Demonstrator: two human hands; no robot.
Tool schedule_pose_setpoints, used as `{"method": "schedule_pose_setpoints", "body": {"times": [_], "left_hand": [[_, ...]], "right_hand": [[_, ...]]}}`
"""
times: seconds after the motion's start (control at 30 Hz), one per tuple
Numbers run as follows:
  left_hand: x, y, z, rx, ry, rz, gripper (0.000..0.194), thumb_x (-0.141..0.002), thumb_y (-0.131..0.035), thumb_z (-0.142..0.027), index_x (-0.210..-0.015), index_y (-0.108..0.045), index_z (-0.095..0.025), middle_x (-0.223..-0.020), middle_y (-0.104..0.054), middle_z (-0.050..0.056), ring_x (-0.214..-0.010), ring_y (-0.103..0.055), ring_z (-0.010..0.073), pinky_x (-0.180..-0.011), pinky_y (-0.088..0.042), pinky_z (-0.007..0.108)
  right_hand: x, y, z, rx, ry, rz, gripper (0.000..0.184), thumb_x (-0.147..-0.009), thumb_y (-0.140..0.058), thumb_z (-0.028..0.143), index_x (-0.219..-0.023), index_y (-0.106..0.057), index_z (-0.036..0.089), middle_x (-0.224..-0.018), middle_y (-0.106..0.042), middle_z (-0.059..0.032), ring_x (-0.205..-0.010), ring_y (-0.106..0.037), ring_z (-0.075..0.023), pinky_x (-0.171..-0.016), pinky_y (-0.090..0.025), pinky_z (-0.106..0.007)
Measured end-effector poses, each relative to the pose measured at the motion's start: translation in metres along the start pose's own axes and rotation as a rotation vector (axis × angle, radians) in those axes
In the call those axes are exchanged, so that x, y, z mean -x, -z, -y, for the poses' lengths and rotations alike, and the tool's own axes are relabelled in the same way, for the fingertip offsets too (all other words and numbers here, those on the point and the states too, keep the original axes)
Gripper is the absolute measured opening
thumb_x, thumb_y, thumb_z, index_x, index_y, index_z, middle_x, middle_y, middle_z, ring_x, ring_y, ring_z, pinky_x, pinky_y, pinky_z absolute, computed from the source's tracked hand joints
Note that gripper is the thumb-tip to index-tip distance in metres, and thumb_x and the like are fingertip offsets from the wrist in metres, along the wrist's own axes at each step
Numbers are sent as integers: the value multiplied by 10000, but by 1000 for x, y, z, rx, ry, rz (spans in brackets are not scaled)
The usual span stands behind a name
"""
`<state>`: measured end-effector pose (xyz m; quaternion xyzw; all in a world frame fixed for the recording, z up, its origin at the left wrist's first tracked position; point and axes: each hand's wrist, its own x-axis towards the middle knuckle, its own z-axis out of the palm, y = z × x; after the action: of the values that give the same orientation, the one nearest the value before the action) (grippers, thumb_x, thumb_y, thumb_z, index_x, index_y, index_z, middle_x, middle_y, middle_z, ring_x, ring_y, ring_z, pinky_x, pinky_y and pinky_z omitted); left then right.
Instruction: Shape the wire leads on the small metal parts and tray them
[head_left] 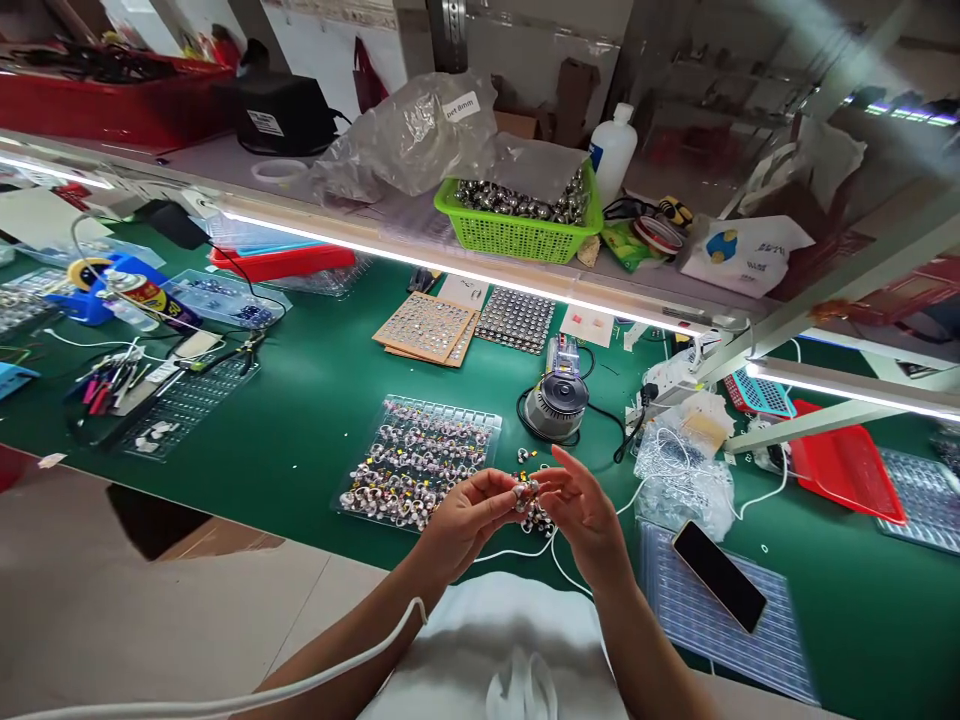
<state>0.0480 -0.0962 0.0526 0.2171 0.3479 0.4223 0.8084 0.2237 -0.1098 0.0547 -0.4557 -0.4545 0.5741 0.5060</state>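
Observation:
My left hand (469,515) pinches a small silvery round part (522,494) with bits of wire or board on it; its exact kind is too small to tell. My right hand (585,515) meets it from the other side, fingertips closed against the part and one finger raised. Below the hands, partly hidden by them, lies a small pile of similar parts (537,520) on the green table. To the left, a clear plastic tray (480,422) holds rows of white ring-shaped parts with yellow and red bits.
Behind the hands stands a round grey device (556,408) with a black top. A phone (720,577) rests on stacked clear trays (780,650) at right. Brown boards (424,325) lie farther back. A green basket (517,238) of metal balls sits on the overhead shelf. White cables cross near my lap.

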Motion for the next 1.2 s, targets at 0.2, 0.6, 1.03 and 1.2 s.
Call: {"method": "schedule_pose_setpoints", "body": {"times": [0.2, 0.6, 1.03, 1.2], "left_hand": [[2, -8, -1, -190, -62, 24, 233, -752, -782, -306, -870, -679, -134, -810, -698, 33, -706, -673, 137, -696, -551, 250], [0, -10, 9, 114, 24, 27, 197, -767, -777, -237, -876, -655, -129, -838, -691, 45, -726, -650, 115, -678, -526, 217], [10, 4, 28, -1, -63, -133, 252, -724, -799, -293, -879, -635, -181, -926, -660, 48, -837, -628, 153, -753, -497, 260], [21, 1, 12, -605, -457, -84, 228, -719, -788, -254, -943, -749, -270, -1115, -653, 96, -1058, -566, 254, -972, -414, 358]], "right_hand": [[5, 5, 1, -64, -61, 8, 454, -841, -703, 317, -1275, -572, 294, -995, -699, -51, -917, -647, -208, -826, -516, -366], [18, -5, -10, -210, -22, -93, 385, -781, -759, 279, -1151, -657, 299, -945, -690, -28, -888, -659, -197, -842, -531, -365], [25, -3, -4, -70, 18, -142, 315, -821, -715, 283, -1121, -618, 274, -879, -642, -15, -790, -589, -163, -734, -484, -305], [21, 1, -6, -337, -316, -55, 394, -720, -806, 310, -1054, -619, 217, -746, -626, 7, -584, -515, -112, -553, -386, -242]]}}
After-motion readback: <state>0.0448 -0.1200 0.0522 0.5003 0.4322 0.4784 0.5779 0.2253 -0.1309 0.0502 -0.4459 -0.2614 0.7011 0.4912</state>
